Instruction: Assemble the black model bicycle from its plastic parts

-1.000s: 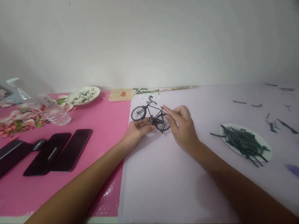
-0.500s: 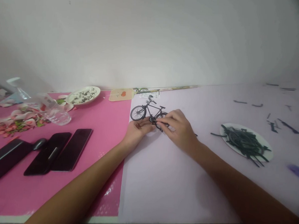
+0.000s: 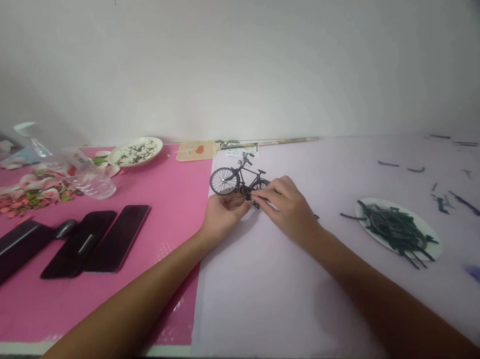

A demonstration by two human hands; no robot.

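Observation:
A small black model bicycle (image 3: 240, 177) is held upright in the middle of the view, its front wheel to the left and its seat to the right. My left hand (image 3: 224, 214) grips it from below, fingers curled under the frame near the pedals. My right hand (image 3: 284, 204) pinches with thumb and forefinger at the crank area by the rear wheel. Whether a small part sits between those fingertips is too fine to make out. The right fingers cover part of the rear wheel.
To the right, a white plate (image 3: 436, 254) bears dark green plastic parts, with loose dark pieces (image 3: 466, 203) beyond. Two phones (image 3: 116, 239), a black box-like object (image 3: 10, 252), a clear bottle (image 3: 95, 184), petals and a plate of white bits (image 3: 138, 151) lie left. A fly swatter (image 3: 197, 151) lies along the wall.
The bicycle has turned slightly, and its handlebar sits a little further right. My left thumb has moved closer to the right fingertips. Both hands stay at the bicycle.

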